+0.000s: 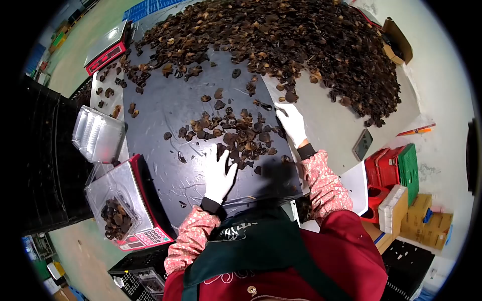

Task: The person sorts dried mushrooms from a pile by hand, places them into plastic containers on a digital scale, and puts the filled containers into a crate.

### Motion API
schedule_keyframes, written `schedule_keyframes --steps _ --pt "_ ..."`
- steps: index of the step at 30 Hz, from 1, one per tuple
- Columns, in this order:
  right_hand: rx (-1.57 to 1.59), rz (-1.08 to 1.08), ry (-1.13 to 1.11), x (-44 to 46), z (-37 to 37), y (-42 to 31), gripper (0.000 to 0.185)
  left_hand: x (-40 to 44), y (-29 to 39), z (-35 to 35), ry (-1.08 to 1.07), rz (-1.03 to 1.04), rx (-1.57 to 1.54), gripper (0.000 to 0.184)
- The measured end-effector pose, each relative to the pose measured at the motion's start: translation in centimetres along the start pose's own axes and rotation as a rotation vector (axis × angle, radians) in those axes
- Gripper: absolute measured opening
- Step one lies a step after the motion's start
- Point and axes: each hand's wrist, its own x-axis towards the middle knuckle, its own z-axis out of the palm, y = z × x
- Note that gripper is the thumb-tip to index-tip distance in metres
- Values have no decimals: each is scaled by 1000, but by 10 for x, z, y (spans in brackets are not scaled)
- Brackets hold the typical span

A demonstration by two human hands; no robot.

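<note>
Dark brown dried pieces that look like wood ear mushrooms [236,131] lie loosely spread on a dark grey plastic sheet [150,120]. My left hand [219,176], in a white glove, rests at the near side of this spread with its fingers apart, nearest the closest pieces. White-gloved too, my right hand [292,124] lies at the sheet's right edge, to the right of the spread, fingers stretched out. I see nothing held in either hand. A clear plastic clamshell box [131,200] with mushrooms in it sits on a red-sided scale [125,175] at my left.
A large heap of the same mushrooms [301,35] covers the far table. Stacked clear boxes [98,134] stand above the near scale, and another scale [106,47] is at far left. A phone [362,144] lies at right, near red bins [381,168] and cardboard boxes [427,220].
</note>
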Motion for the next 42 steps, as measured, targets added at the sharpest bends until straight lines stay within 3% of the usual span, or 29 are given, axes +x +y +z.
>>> schedule_keyframes --steps 2,4,7,9,11,12,13,15,17,21,23,25,26,27,29,30,33,34,35,37,39,40,42 --pt "-152 -95 -10 14 20 0 25 6 11 -12 109 -30 -108 29" --pt "-82 -147 -82 22 37 -22 27 25 12 -21 263 -3 -84 14" --pt "-215 -266 -260 24 64 -69 33 58 0 -18 393 47 126 8" --pt "-386 -285 -340 15 98 -67 26 78 -8 -9 318 -10 88 9" --pt "-325 -241 -305 16 104 -64 24 84 -4 -3 152 3 160 19" --pt "-134 -202 -276 20 93 -66 20 85 1 -3 138 21 207 26" --pt "61 -95 -397 29 76 -64 14 85 6 -3 76 0 219 27" --pt "461 39 -160 18 54 -48 15 82 9 -4 25 34 263 24" --pt "1165 364 -176 10 18 -51 20 79 7 -4 11 35 266 20" --pt "1143 429 -308 -13 -12 -30 32 63 7 -11 -55 63 224 14" --pt "811 326 -509 -19 -11 -26 33 59 11 -17 -110 93 256 17" --pt "254 101 -556 -32 10 -31 29 60 16 -20 -121 24 194 19" --pt "36 -144 -389 -42 24 -28 28 66 17 -18 44 87 175 18" --pt "-183 -386 -216 -47 34 -35 27 74 23 -19 24 94 159 22" --pt "-317 -251 -463 -44 40 -45 25 86 30 -7 -4 148 198 30" --pt "-330 -256 -490 -43 43 -44 24 89 32 -3 -100 153 280 33" --pt "-319 -168 -456 -40 41 -29 22 91 22 3 -53 111 265 18" --pt "-230 -594 -268 -38 33 -9 18 88 12 4 90 101 98 12" --pt "204 4 -442 -40 18 -22 19 87 8 -6 127 56 31 9" --pt "469 142 -451 -46 -7 -23 22 78 -10 -16 293 -11 -198 11" --pt "962 552 -506 -52 -39 -30 22 75 -28 -15 415 -263 -637 16" --pt "1101 566 -461 -59 -42 -19 20 69 -38 -30 198 -470 -826 18" --pt "1172 573 -412 -64 -42 -15 19 64 -36 -44 140 -586 -1060 12"
